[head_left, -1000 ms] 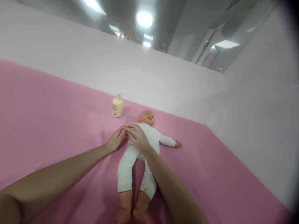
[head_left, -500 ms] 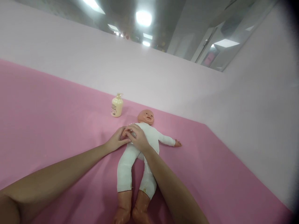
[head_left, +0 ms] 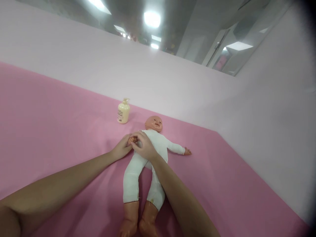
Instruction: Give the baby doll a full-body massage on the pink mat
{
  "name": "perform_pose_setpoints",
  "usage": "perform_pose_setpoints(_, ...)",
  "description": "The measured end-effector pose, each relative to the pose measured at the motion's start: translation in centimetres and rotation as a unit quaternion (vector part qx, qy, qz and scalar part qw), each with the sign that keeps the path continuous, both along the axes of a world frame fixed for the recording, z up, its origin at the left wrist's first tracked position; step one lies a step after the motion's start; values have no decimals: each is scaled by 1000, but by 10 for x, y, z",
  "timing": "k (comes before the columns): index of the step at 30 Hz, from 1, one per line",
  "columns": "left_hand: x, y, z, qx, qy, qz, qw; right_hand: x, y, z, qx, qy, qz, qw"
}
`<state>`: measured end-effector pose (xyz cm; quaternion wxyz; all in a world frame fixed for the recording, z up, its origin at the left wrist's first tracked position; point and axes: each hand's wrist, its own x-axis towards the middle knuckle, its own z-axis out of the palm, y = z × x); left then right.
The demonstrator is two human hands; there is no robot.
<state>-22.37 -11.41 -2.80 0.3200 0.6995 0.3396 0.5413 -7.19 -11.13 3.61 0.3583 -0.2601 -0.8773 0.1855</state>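
A baby doll (head_left: 159,144) with a white cloth body lies on its back, head away from me and feet toward me. Its hand on my left side, the doll's hand (head_left: 132,140), is between my two hands. My left hand (head_left: 122,148) is wrapped round that hand and wrist from the left, its fingers partly hidden. From the right, my right hand (head_left: 144,144) closes over the same small hand, thumb and fingers curled on it. The doll's other arm (head_left: 176,148) stretches out to the right on the pink surface.
A pale yellow pump bottle (head_left: 123,112) stands upright beyond my left hand, left of the doll's head. The pink padded surface (head_left: 61,125) ends at a white wall (head_left: 172,85). Above it, a glass pane (head_left: 177,29) reflects ceiling lights.
The fingers of both my hands have shifted slightly around the doll's hand, and more of its small fingers show. My left thumb has drawn back. Doll and bottle stay in place.
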Motion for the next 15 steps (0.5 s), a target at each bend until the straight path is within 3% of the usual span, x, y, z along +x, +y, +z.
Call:
perform_pose_setpoints(8, 0, -4, 9, 45, 64, 15, 997, -1, 0, 1, 2, 2, -15, 1000)
perform_pose_setpoints(15, -2, -1, -2, 22, 21, 16, 999, 0, 0, 0, 5, -13, 7, 1000)
